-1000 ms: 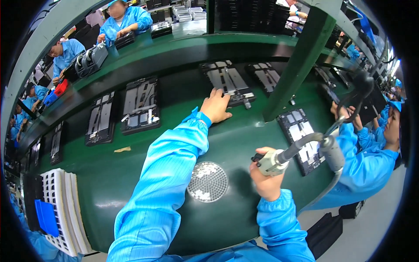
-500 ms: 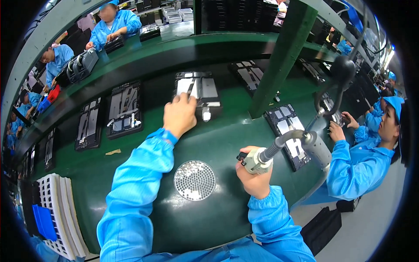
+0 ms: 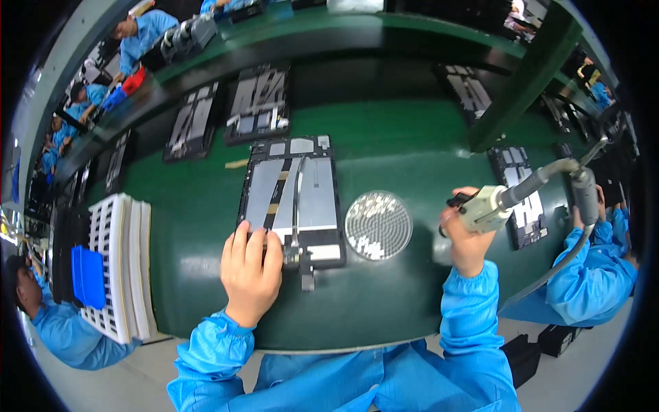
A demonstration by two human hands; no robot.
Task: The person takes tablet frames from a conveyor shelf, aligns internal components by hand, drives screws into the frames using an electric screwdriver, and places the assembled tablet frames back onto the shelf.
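Observation:
In front of me lies an opened tablet [image 3: 314, 199], its grey battery plates, dark ribbon cable and black frame showing. My left hand [image 3: 252, 268] grips its near left corner, fingers over the edge. A small tab [image 3: 308, 281] sticks out from the tablet's near edge. My right hand [image 3: 469, 239] is closed around a pale electric screwdriver [image 3: 486, 209], held above the table to the right; its bit is not visible. Between tablet and right hand sits a round dish [image 3: 379, 225] with a grid of small holes and shiny bits in it.
More opened tablets lie on the green table [image 3: 199, 275], two of them [image 3: 259, 103] [image 3: 194, 120] beyond mine. White perforated trays [image 3: 118, 268] with a blue bin [image 3: 88, 277] stand at left. A green post [image 3: 528, 75] rises at right, near a co-worker's sleeve [image 3: 583, 281].
My left hand has drawn the tablet from the far side of the table to just in front of me. My right hand still holds the screwdriver. The view has shifted.

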